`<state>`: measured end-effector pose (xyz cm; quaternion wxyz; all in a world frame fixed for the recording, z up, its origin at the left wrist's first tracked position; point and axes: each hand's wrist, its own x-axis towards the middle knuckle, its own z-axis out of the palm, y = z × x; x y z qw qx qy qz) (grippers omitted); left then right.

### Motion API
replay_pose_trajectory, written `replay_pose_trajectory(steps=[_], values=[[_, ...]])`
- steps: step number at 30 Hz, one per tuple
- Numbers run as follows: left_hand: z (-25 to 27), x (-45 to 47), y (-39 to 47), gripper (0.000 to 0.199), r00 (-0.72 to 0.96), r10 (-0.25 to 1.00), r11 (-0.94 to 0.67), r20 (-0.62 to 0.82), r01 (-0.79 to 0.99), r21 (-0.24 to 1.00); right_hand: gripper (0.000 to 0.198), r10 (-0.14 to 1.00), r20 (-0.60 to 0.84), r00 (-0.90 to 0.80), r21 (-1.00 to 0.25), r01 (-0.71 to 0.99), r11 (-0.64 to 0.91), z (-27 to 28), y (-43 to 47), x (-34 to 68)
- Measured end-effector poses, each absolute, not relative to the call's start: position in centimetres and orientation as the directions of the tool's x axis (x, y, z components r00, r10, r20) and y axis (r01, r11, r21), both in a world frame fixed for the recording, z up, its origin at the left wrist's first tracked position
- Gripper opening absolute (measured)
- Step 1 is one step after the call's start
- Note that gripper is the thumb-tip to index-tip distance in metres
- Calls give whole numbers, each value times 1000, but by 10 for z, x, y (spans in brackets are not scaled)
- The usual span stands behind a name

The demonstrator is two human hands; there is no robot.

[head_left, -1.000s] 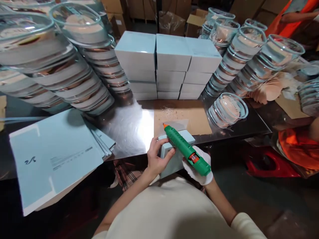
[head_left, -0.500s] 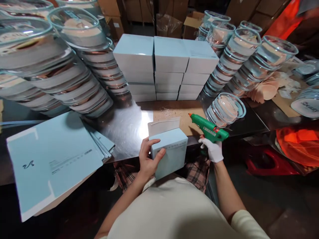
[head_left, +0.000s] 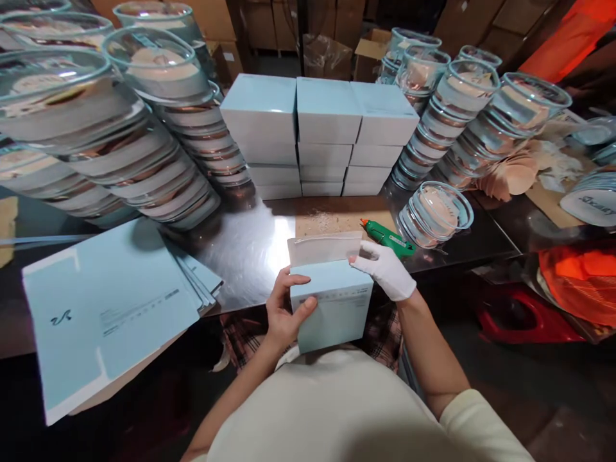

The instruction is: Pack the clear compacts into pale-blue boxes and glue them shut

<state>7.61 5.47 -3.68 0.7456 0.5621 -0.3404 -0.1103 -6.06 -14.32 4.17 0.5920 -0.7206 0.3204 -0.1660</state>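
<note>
A light blue cardboard box stands at the table's front edge, close to my body. My left hand is bare and grips its left side, with the thumb on the front face and a finger across the top. At the back the white flap stands raised, with a thin line that looks like glue along it. My right hand, in a white glove with bare fingertips, pinches the flap's right end. Just behind that hand a green hot glue gun lies on the table, its orange tip pointing left.
Stacked light blue boxes stand across the table. Tall stacks of glass bowls rise on the left, others on the right, with a short bowl stack by the glue gun. Flat blue cardboard sheets lie at left.
My right hand has let go of the glue gun, which now lies on the table, and has moved left to the box flap. My left hand keeps its hold on the box.
</note>
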Motion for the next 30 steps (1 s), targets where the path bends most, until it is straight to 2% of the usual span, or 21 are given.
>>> replay_pose_trajectory(steps=[2, 4, 6, 7, 8, 11, 15, 17, 18, 19, 21, 22, 23, 24, 26, 28, 30], values=[[-39, 75, 52, 38, 763, -534, 365, 364, -181, 913, 61, -602, -134, 787, -982, -186, -24, 39, -138, -52], [-40, 77, 50, 41, 787, -529, 434, 318, -70, 898, 72, -502, -32, 864, -993, -83, -79, 38, -142, -55], [-42, 82, 48, 55, 794, -541, 506, 277, 44, 861, 82, -304, 94, 948, -981, 37, -190, 39, -148, -63], [-43, 86, 48, 59, 791, -545, 520, 277, 60, 852, 81, -206, 146, 968, -961, 90, -262, 40, -150, -65], [-44, 90, 49, 56, 783, -548, 515, 294, 39, 856, 75, -140, 191, 972, -929, 132, -345, 42, -151, -67], [-44, 98, 54, 24, 735, -557, 457, 387, -118, 882, 44, -56, 245, 968, -818, 175, -548, 44, -149, -63], [-40, 99, 59, 10, 688, -608, 435, 397, -131, 891, 29, -10, 265, 964, -805, 215, -553, 37, -148, -56], [-37, 98, 58, 11, 685, -623, 431, 378, -102, 897, 28, -59, 268, 962, -809, 191, -556, 29, -145, -60], [-36, 98, 57, 13, 710, -609, 424, 353, -84, 902, 35, -139, 275, 951, -812, 153, -563, 24, -141, -65], [-35, 99, 56, 17, 764, -568, 415, 305, -54, 908, 49, -259, 296, 919, -812, 100, -575, 18, -136, -72], [-32, 102, 53, 26, 904, -412, 398, 117, 63, 915, 90, -512, 376, 772, -785, -28, -619, 1, -118, -90], [-30, 105, 51, 32, 947, -322, 402, -7, 143, 904, 110, -584, 431, 688, -743, -97, -662, -9, -108, -99], [-28, 106, 48, 38, 958, -260, 413, -120, 223, 883, 122, -585, 467, 664, -669, -168, -724, -21, -98, -108], [-25, 108, 44, 44, 947, -245, 420, -209, 298, 857, 117, -530, 484, 696, -579, -199, -790, -32, -89, -116], [-19, 107, 36, 53, 890, -343, 398, -300, 427, 812, 78, -382, 402, 832, -441, -190, -877, -49, -80, -127], [-17, 104, 28, 62, 813, -507, 360, -288, 503, 786, 37, -274, 363, 891, -335, -150, -930, -49, -86, -131], [-23, 101, 24, 75, 785, -588, 380, -194, 480, 791, 22, -256, 484, 837, -214, -170, -962, -27, -109, -130]])
